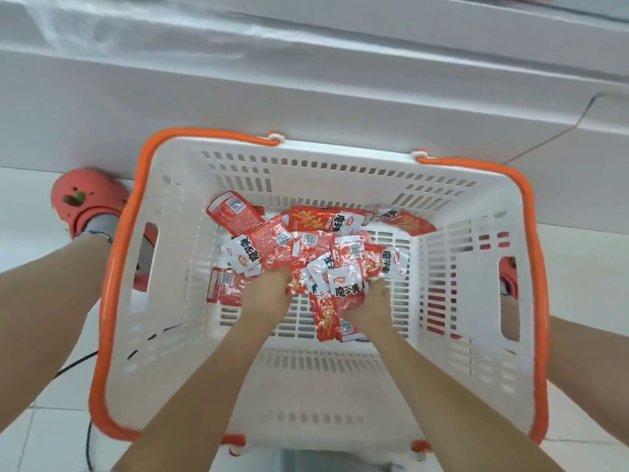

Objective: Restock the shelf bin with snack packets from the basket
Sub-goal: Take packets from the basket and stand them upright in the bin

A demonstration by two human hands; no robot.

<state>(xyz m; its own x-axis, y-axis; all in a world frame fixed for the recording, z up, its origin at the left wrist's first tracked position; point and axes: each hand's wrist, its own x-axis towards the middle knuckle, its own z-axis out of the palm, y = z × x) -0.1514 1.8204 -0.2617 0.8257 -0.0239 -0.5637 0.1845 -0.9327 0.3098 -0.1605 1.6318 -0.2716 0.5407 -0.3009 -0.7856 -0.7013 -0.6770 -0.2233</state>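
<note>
The snack packets (306, 247), red and white foil sachets with barcodes and bold black lettering, lie in a loose heap on the floor of the basket (340, 172), mostly toward its far wall and spilling back to the middle. Both your hands are down in that heap, at its near edge. Your left hand (269, 292) is dug into the packets from the left, fingers curled under and hidden among them, so it grips a clump of packets. Your right hand (372, 301) sits just to the right, its fingers likewise curled round several packets; one white-faced sachet stands up between your two hands and a few red ones hang below your right wrist. The hands are near each other but not touching, with packets filling the gap.

The basket is white slotted plastic with orange handles (112, 284) folded down along its rim, and it stands on a pale tiled floor (27, 206). Your legs flank it: an orange clog (85, 195) shows at the left, and another is only glimpsed through the right wall's slots. Beyond the far rim rises a white shelf base (306, 80).
</note>
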